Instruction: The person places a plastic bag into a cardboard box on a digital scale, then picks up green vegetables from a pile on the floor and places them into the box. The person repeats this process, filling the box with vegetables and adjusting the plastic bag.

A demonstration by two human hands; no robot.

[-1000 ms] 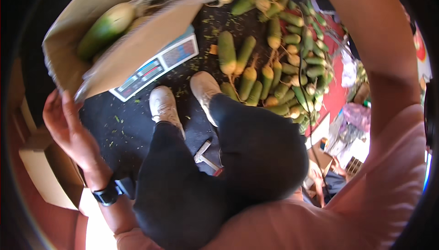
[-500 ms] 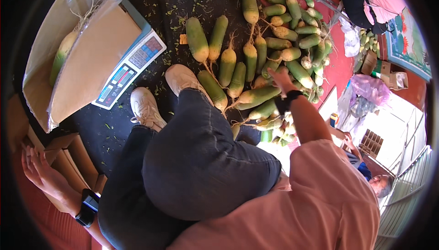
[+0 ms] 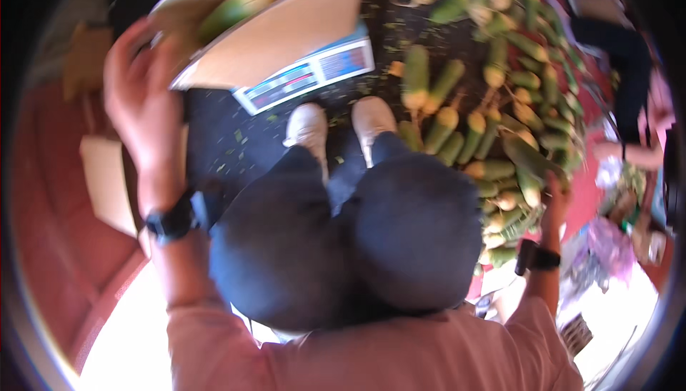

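My right hand point(image 3: 558, 185) is closed on a large green radish point(image 3: 527, 154), lifted at the right edge of a heap of green radishes point(image 3: 443, 130) with pale yellowish ends and thin roots. At the left, my left hand point(image 3: 146, 98) is raised beside the corner of a cardboard box point(image 3: 293, 30), its fingers apart and curved, blurred by motion. Whether it touches the box I cannot tell. Inside the plastic-lined box lies another green radish point(image 3: 246, 6). The box rests on a digital scale point(image 3: 311, 73) with a blue and white panel.
More cardboard boxes point(image 3: 107, 176) stand at the left, by red material. My shoes point(image 3: 307, 130) are on the dark, leaf-strewn ground sheet between scale and heap. Another person's arm point(image 3: 632, 151) shows at the right, above a purple plastic bag point(image 3: 604, 248).
My right hand has taken hold of a radish in the heap. My left hand has risen to the box's corner. The view has turned, so the box and scale appear further right.
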